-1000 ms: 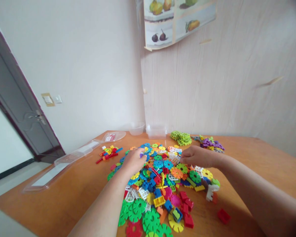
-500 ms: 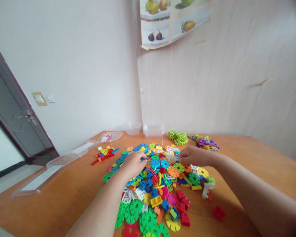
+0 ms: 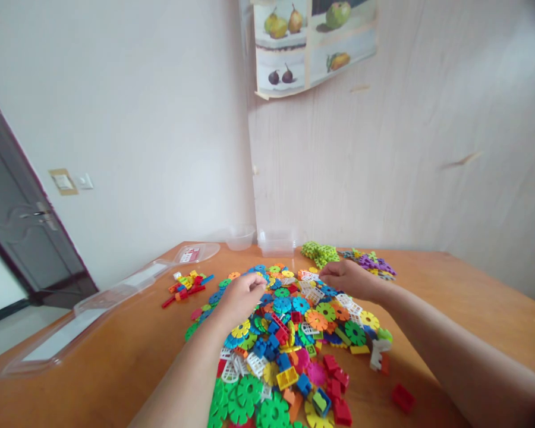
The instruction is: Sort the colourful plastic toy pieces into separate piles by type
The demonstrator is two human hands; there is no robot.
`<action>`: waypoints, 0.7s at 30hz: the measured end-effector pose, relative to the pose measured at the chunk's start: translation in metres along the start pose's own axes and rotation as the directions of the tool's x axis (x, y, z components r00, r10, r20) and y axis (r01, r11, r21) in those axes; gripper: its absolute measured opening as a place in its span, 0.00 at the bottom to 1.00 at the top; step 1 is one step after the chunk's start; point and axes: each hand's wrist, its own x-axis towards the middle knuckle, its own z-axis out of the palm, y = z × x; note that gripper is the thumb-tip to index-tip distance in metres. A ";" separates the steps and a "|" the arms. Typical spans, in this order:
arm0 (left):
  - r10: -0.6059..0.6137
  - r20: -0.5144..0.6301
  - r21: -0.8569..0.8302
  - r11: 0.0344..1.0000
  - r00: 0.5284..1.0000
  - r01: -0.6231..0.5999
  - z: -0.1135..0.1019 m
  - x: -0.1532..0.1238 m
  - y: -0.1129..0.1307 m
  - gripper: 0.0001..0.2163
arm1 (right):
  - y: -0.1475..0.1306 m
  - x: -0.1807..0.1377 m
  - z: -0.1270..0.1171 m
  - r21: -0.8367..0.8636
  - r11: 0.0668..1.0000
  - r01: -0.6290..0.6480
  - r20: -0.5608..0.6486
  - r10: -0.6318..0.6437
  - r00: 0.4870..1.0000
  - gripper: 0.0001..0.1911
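Observation:
A heap of plastic building toys spreads over the table: flower-shaped notched discs (image 3: 274, 410), square blocks (image 3: 288, 377) and white lattice pieces (image 3: 312, 292). Over the left part of the heap is my left hand (image 3: 245, 295), its fingers curled with thumb and forefinger close together. My right hand (image 3: 348, 278) hovers at the far right of the heap, near a white lattice piece, fingertips pinched. Whatever either hand may hold is hidden or too small to name.
Small red and yellow blocks (image 3: 188, 286) lie at the left. Green linking pieces (image 3: 320, 254) and purple ones (image 3: 372, 263) sit at the back right. Clear tubs (image 3: 276, 242) stand by the wall, flat clear lids (image 3: 129, 279) along the left edge. One red block (image 3: 403, 398) lies apart.
My right hand has risen slightly off the heap, away from the white lattice piece. My left hand has stayed almost in place, fingers closed. The camera view has tipped up a little.

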 end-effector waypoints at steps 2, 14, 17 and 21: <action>-0.054 -0.118 -0.070 0.996 0.991 0.046 -0.007 0.003 0.000 0.11 | -0.004 0.011 0.001 -0.050 0.999 -0.005 -0.011 0.005 1.000 0.13; -0.563 -0.437 -0.631 0.748 0.701 0.207 -0.041 0.016 -0.014 0.10 | -0.029 0.111 0.039 -0.319 0.940 0.120 0.137 -0.079 0.987 0.29; -0.629 -0.427 -0.677 0.698 0.649 0.232 -0.046 0.017 -0.019 0.10 | -0.030 0.119 0.048 -0.339 0.929 0.147 0.179 -0.090 0.980 0.28; -0.671 -0.411 -0.720 0.654 0.617 0.232 -0.049 0.018 -0.021 0.10 | -0.030 0.123 0.051 -0.372 0.914 0.161 0.217 -0.083 0.973 0.25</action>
